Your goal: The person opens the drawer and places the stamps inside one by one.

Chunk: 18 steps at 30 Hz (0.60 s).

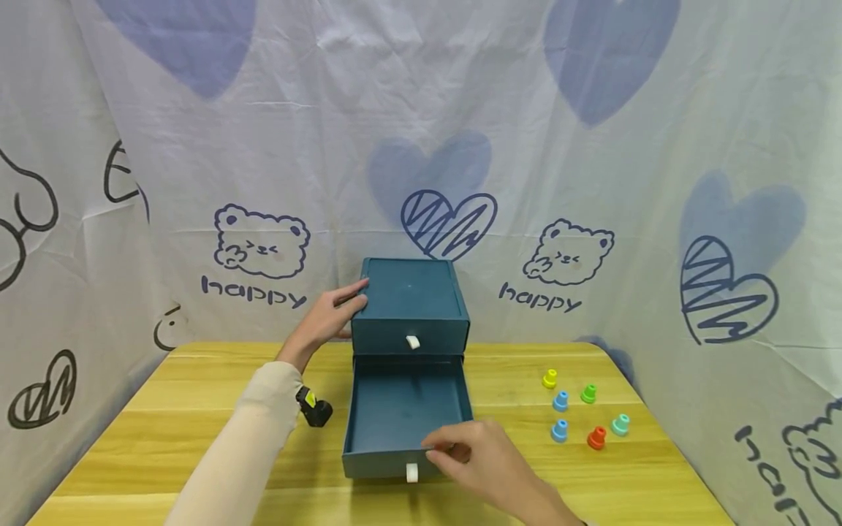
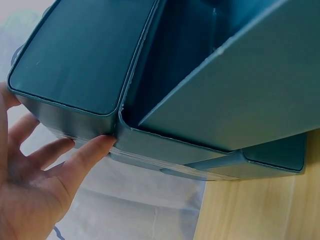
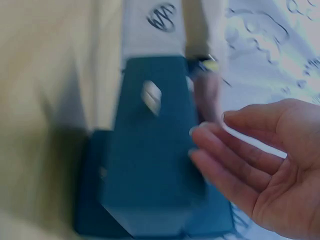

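A dark blue-green two-drawer cabinet (image 1: pixel 411 292) stands at the table's back. Its lower drawer (image 1: pixel 408 413) is pulled well out and shows a bare floor; the upper drawer front, with its white knob (image 1: pixel 412 341), is flush. My left hand (image 1: pixel 329 314) rests against the cabinet's upper left side, fingers spread along the wall in the left wrist view. By the lower drawer's front rim, right of its white knob (image 1: pixel 412 473), is my right hand (image 1: pixel 487 464). Its fingers are loosely bent with nothing between them, beside the blurred drawer front (image 3: pixel 155 150) in the right wrist view.
Several small peg-like pieces stand on the wooden table (image 1: pixel 513 467) right of the cabinet: yellow (image 1: pixel 550 378), green (image 1: pixel 588 394), blue (image 1: pixel 560 431), red (image 1: pixel 596 437) and teal (image 1: pixel 620 424). A printed white curtain (image 1: pixel 342 183) surrounds the table's back and sides.
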Tool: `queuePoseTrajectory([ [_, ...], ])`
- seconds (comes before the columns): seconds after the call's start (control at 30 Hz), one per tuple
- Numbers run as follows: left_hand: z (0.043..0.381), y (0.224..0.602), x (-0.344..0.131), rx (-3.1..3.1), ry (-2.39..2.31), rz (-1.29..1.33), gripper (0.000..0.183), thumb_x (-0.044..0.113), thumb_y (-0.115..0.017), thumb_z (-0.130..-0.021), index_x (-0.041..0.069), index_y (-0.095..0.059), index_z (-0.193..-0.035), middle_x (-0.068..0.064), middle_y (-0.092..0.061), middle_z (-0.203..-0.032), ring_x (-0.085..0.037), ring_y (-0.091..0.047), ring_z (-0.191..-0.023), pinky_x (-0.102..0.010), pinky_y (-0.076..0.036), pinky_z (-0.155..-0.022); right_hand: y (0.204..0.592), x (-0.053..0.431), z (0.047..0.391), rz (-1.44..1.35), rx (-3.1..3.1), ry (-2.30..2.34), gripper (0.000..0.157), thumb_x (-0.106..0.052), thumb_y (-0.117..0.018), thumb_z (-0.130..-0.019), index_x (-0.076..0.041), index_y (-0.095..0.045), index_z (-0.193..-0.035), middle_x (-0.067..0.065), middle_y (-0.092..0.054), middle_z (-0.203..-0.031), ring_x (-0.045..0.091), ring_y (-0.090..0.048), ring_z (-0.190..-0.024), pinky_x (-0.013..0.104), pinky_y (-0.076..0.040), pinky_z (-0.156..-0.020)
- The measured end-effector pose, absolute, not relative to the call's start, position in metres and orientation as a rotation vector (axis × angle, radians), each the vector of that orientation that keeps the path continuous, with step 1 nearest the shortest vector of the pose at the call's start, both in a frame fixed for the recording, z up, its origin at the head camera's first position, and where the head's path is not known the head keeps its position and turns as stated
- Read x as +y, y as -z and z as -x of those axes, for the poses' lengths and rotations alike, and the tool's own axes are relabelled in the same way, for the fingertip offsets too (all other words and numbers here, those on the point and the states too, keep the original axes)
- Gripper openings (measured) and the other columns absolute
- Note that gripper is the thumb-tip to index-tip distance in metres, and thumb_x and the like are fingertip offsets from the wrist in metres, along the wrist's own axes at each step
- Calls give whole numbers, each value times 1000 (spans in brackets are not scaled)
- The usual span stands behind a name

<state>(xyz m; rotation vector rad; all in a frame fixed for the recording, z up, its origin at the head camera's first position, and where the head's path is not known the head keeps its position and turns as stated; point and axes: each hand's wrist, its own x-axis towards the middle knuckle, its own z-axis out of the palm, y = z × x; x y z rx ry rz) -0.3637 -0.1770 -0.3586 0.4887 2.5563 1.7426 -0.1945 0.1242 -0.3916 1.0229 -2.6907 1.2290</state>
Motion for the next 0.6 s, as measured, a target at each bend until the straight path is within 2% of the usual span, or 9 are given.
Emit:
queuePoseTrajectory([
  [0.2, 363, 360, -177, 2563, -1753, -474, 57, 40, -51, -108, 25, -37, -162, -13, -27, -171, -41, -42, -149, -60, -55, -102, 371, 158, 212, -842, -2627, -1227, 13, -15, -75, -95, -11, -81, -105, 8, -81, -97, 4, -71, -71, 20, -60, -65],
  [0.27, 363, 360, -177, 2557, -1762, -474, 57, 40, -52, -108, 25, -37, -161, -14, -27, -171, -42, -41, -149, -60, -54, -102, 369, 172, 220, -770, -2620, -1182, 12, -14, -75, -94, -13, -82, -104, 6, -81, -97, 4, -72, -73, 19, -60, -66],
  [0.43, 362, 359, -177, 2532, -1784, -476, 57, 40, -52, -108, 25, -38, -161, -13, -27, -171, -41, -41, -149, -60, -54, -103, 372, 209, 242, -647, -2649, -1046, 13, -9, -76, -92, -12, -81, -104, 4, -81, -97, 5, -73, -80, 18, -60, -69],
  [0.6, 362, 359, -178, 2529, -1785, -472, 57, 40, -52, -108, 24, -39, -161, -13, -27, -171, -41, -42, -149, -60, -54, -103, 383, 241, 257, -590, -2764, -978, 14, -9, -74, -94, -11, -80, -106, 8, -80, -101, 14, -75, -87, 20, -61, -71],
])
